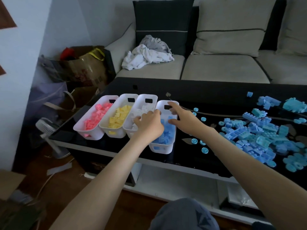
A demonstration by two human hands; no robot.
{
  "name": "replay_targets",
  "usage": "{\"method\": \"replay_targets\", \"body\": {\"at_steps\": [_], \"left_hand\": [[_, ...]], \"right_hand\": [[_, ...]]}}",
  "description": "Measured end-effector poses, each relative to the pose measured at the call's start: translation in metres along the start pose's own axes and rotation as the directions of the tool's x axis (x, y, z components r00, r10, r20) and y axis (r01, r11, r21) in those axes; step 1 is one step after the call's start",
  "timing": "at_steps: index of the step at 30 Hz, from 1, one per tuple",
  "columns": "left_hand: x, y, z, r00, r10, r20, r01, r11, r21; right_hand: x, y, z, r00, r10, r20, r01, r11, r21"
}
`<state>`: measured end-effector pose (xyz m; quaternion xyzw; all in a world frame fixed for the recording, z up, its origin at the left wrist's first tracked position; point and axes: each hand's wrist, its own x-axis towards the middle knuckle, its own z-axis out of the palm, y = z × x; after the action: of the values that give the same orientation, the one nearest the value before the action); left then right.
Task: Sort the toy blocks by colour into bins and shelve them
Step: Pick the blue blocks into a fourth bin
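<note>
Four white bins stand side by side on the black table [207, 97]. From left to right they are the pink-block bin [79, 128], the yellow-block bin [106, 130], the white-block bin [146, 97] and the blue-block bin [159, 149]. My left hand [149, 125] lies over the gap between the white-block bin and the blue-block bin, fingers curled on the blue bin's left rim. My right hand [184, 118] holds the blue bin's right rim near its far end, thumb inside over the blue blocks. A big heap of loose blue blocks [259, 133] lies on the table's right half.
Loose blue wheels [204, 150] lie between the blue bin and the heap. A sofa [216, 67] with crumpled laundry [146, 55] is behind the table. Bags [83, 67] and a small fan [48, 128] stand on the floor to the left. A lower shelf [174, 185] runs beneath the tabletop.
</note>
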<state>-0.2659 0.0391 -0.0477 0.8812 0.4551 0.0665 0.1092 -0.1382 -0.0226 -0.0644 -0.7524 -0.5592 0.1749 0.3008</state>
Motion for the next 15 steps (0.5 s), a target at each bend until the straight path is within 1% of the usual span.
{"method": "replay_targets", "body": {"at_steps": [3,5,7,9,11,13,15], "left_hand": [[-0.004,0.02,0.004,0.996,0.067,-0.063,-0.068,0.998,-0.008],[-0.007,0.04,0.011,0.985,0.153,-0.079,-0.155,0.987,-0.028],[-0.011,0.067,0.022,0.965,0.259,-0.047,-0.262,0.962,-0.082],[-0.017,0.097,0.039,0.926,0.377,0.028,-0.37,0.918,-0.143],[-0.02,0.121,0.055,0.874,0.471,0.119,-0.448,0.876,-0.181],[-0.018,0.14,0.068,0.835,0.51,0.206,-0.482,0.859,-0.175],[-0.016,0.158,0.075,0.809,0.522,0.271,-0.501,0.853,-0.147]], "right_hand": [[-0.021,0.005,-0.012,0.999,0.004,-0.047,-0.003,1.0,0.012],[-0.039,0.016,-0.027,0.996,0.008,-0.085,-0.012,0.998,-0.055],[-0.06,0.035,-0.047,0.991,0.062,-0.115,-0.079,0.986,-0.145],[-0.087,0.058,-0.07,0.98,0.175,-0.096,-0.193,0.954,-0.228],[-0.112,0.079,-0.093,0.94,0.34,-0.035,-0.336,0.899,-0.28],[-0.136,0.096,-0.111,0.878,0.478,0.007,-0.452,0.836,-0.312],[-0.157,0.107,-0.121,0.835,0.549,0.022,-0.513,0.793,-0.329]]}}
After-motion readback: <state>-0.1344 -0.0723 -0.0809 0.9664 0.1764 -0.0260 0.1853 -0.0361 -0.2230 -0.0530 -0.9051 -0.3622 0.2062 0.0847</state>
